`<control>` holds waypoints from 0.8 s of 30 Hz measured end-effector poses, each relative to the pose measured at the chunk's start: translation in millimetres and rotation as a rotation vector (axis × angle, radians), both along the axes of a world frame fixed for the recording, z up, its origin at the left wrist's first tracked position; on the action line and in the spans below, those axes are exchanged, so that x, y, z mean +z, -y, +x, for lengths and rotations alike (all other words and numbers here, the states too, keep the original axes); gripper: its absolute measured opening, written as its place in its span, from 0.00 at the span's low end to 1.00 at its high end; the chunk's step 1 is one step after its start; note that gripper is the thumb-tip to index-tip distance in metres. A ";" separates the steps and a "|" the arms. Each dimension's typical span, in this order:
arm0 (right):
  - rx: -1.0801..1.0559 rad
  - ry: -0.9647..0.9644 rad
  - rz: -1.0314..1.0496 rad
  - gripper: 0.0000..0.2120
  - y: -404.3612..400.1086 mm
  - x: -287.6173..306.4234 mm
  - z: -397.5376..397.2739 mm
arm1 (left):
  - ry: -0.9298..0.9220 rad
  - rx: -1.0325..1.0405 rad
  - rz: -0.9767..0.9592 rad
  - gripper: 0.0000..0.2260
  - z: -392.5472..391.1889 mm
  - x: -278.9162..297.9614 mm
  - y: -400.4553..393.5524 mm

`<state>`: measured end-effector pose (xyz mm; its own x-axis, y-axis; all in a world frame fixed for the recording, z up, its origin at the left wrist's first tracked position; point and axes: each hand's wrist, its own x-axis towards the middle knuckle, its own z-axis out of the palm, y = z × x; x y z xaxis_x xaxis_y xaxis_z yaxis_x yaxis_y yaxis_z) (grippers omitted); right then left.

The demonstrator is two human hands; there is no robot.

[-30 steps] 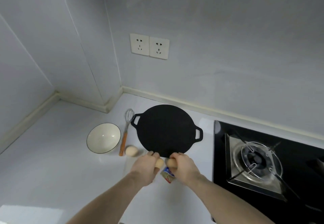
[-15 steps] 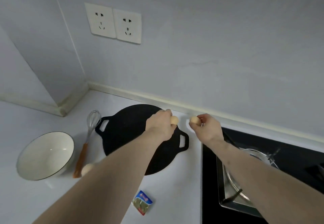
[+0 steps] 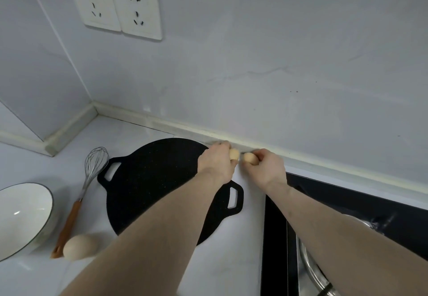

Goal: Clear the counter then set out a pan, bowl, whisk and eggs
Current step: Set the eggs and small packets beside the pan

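Both hands low at the desk's [image 3: 231,261] back edge: left hand [image 3: 216,160] grips an egg [image 3: 234,154], right hand [image 3: 266,166] grips another egg [image 3: 250,158], nearly touching. Pan [image 3: 157,180] under the left wrist, hob [image 3: 347,205] right, wall strip just beyond.

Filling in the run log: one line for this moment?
left hand: holds egg | right hand: holds second egg | place: counter strip by wall, between pan and stove

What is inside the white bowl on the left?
The white bowl shows only a bare, glossy inside with a glint of light. Its near wall hides part of the bottom, and the left side is out of frame.
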<state>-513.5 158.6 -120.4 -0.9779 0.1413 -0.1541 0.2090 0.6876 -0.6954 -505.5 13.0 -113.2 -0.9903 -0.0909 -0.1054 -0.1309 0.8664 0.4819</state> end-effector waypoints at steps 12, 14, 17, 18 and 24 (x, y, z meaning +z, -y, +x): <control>0.039 -0.007 -0.005 0.27 -8.2 13.4 13.6 | -0.018 0.068 0.076 0.21 23.4 24.7 14.6; 0.039 -0.064 0.036 0.26 -11.2 24.6 24.4 | -0.056 0.098 0.137 0.22 43.6 39.9 28.9; 0.029 -0.186 -0.004 0.20 -12.2 42.4 52.4 | -0.087 0.143 0.193 0.21 96.2 56.7 58.9; 0.038 -0.203 -0.047 0.19 -2.1 46.4 67.6 | -0.083 0.154 0.186 0.20 121.6 59.6 77.6; 0.524 -0.093 -0.144 0.17 77.7 46.2 169.3 | 0.001 0.275 0.015 0.17 240.9 49.2 169.6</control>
<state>-344.2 80.9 -74.2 -0.9221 -0.3844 -0.0451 -0.2029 0.5793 -0.7895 -264.6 -156.6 -64.0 -0.9285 -0.3547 -0.1094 -0.3604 0.7909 0.4945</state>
